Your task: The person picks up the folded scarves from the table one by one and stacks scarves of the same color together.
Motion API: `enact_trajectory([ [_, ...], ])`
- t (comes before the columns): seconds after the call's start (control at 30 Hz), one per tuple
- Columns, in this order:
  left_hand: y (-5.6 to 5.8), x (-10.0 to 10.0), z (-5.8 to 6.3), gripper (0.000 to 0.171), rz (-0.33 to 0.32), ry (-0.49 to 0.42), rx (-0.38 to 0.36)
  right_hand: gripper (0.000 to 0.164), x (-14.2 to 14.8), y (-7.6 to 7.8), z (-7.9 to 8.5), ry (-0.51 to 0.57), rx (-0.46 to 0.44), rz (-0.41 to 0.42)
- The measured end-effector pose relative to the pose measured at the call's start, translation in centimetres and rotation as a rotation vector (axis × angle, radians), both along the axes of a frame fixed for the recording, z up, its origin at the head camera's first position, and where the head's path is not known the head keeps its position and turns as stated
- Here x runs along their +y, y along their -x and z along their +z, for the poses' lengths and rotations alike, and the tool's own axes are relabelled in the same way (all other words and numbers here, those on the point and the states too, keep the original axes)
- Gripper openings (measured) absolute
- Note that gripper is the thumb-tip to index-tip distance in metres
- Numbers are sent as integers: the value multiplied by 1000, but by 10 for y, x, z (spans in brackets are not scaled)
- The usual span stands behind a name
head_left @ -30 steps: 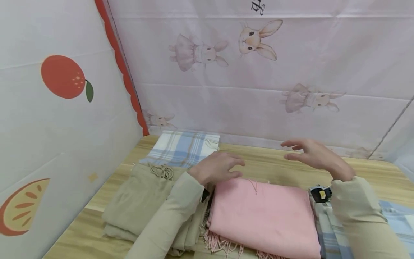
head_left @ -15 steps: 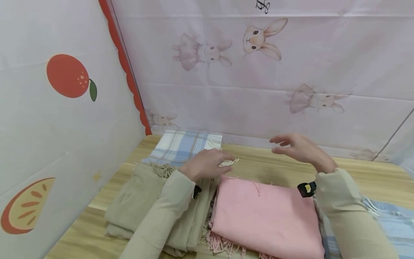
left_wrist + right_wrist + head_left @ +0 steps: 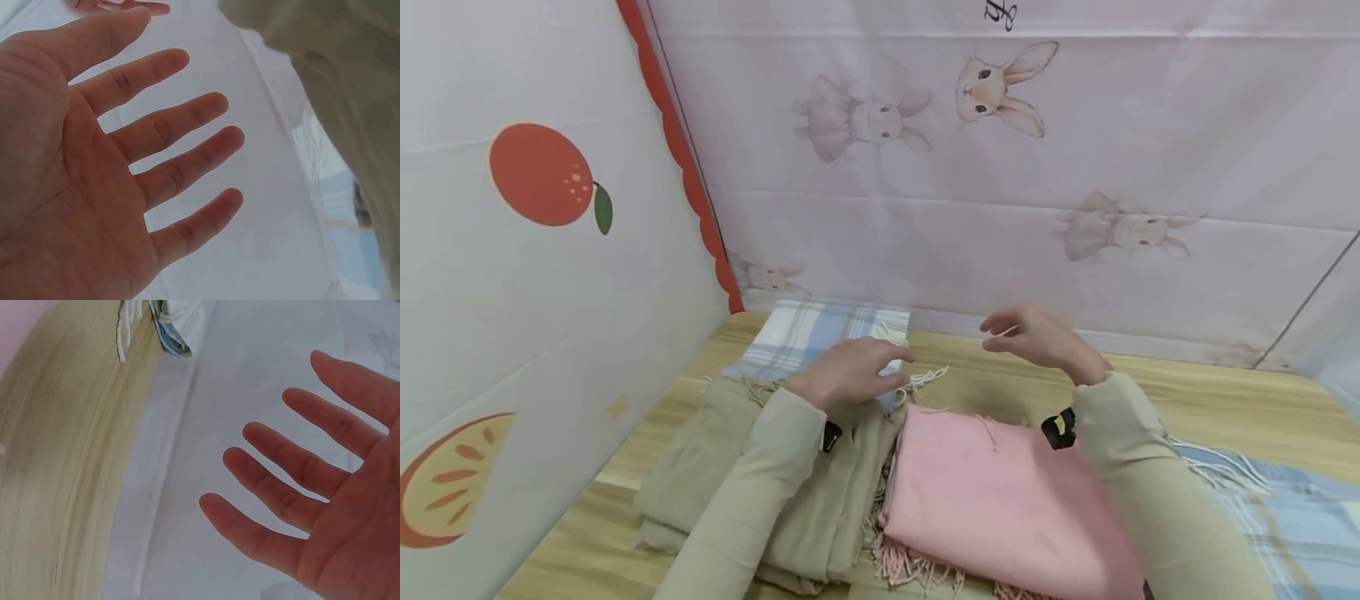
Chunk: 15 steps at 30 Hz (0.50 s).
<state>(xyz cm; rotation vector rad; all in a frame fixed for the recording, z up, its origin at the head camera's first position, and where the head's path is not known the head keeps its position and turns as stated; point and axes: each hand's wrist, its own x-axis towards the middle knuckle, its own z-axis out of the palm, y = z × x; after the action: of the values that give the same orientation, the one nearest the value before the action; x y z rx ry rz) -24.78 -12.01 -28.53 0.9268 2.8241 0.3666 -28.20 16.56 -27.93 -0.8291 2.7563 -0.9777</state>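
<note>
My left hand (image 3: 852, 369) hovers over the back edge of a folded khaki scarf (image 3: 700, 467), near white fringe (image 3: 928, 379). Its fingers are spread and nothing lies in the palm, as the left wrist view shows. Further right, my right hand (image 3: 1036, 336) is held in the air behind a folded pink scarf (image 3: 992, 500); the right wrist view shows its fingers (image 3: 281, 450) apart and holding nothing. The pink scarf has tassels along its front edge. Part of its right side is hidden by the right sleeve.
A blue-and-white plaid scarf (image 3: 808, 333) lies at the back left, partly behind the khaki one. Another plaid scarf (image 3: 1292, 517) with white fringe lies at the right. Printed cloth walls (image 3: 880, 233) close off the wooden table (image 3: 1232, 400) at the back and left.
Both hands have moved to the left, the right hand farther, so they are nearer each other. More of the right plaid scarf shows. The folded scarves stay in place.
</note>
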Motion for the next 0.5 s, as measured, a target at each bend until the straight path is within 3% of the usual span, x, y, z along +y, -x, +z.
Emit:
enact_trajectory([
  [0.23,2,-13,2,39,14,5,14,37,-14,5,-1,16,-45,11],
  [0.5,7,-25,5,40,74,9,-26,34,-36,15,-6,64,-44,29],
])
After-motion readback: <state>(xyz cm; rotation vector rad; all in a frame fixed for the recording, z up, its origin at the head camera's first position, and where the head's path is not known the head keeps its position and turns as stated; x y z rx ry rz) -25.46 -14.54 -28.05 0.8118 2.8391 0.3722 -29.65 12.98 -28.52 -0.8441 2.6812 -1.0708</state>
